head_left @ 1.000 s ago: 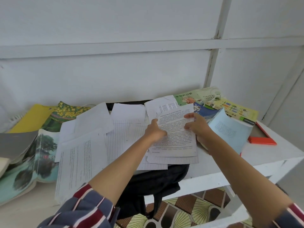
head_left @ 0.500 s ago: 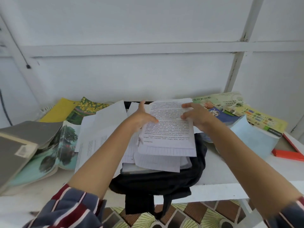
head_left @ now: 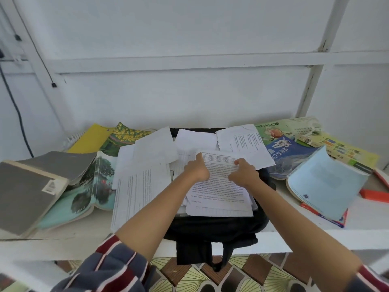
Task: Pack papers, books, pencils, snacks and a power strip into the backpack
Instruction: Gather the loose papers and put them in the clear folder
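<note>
A stack of printed white paper sheets (head_left: 219, 197) lies on the flat black fabric backpack (head_left: 210, 228). The left hand (head_left: 196, 170) and right hand (head_left: 244, 175) grip its far edge, fingers curled on the sheets. The papers appear mid-gathering; the next move calls for squaring them and opening the bag. Loose white pages (head_left: 139, 186) and colourful softcover books (head_left: 290, 152) crowd the white-painted table (head_left: 368, 216) against a white panelled wall (head_left: 189, 91).
</note>
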Demonstrator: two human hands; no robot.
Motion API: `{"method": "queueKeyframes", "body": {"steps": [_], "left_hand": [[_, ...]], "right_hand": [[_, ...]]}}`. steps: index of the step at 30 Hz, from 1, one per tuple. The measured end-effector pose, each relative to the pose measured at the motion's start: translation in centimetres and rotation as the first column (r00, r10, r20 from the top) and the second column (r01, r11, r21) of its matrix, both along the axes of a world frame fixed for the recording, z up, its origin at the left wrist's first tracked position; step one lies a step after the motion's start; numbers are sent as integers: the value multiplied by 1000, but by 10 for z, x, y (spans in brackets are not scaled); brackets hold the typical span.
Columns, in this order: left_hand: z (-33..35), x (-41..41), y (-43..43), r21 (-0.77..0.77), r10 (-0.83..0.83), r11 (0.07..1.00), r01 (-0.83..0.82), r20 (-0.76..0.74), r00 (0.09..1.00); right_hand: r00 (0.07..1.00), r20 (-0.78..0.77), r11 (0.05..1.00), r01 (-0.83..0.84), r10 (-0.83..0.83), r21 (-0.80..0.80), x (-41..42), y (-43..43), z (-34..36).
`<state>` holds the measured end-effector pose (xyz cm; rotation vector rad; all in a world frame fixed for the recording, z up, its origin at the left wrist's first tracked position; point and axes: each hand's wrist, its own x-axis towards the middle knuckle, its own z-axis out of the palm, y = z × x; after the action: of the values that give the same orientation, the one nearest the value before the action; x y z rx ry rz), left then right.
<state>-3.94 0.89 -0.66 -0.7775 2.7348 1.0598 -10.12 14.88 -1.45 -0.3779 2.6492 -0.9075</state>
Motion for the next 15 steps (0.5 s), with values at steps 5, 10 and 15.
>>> {"method": "queueKeyframes", "body": {"steps": [5,10,15], "left_hand": [[-4,-1,-1,-5,39,999,-39,4,999],[-5,-3,-4,61,43,997,-41,-35,998],[-1,0,-1,132,84,989,-73,-80,993]], "right_hand": [[997,-2,993,79,-79,-87,-1,2,-1],[989,15,962,148,-149,-229,3,3,-2],[986,23,896,161,-167,-414,4,5,6]]}}
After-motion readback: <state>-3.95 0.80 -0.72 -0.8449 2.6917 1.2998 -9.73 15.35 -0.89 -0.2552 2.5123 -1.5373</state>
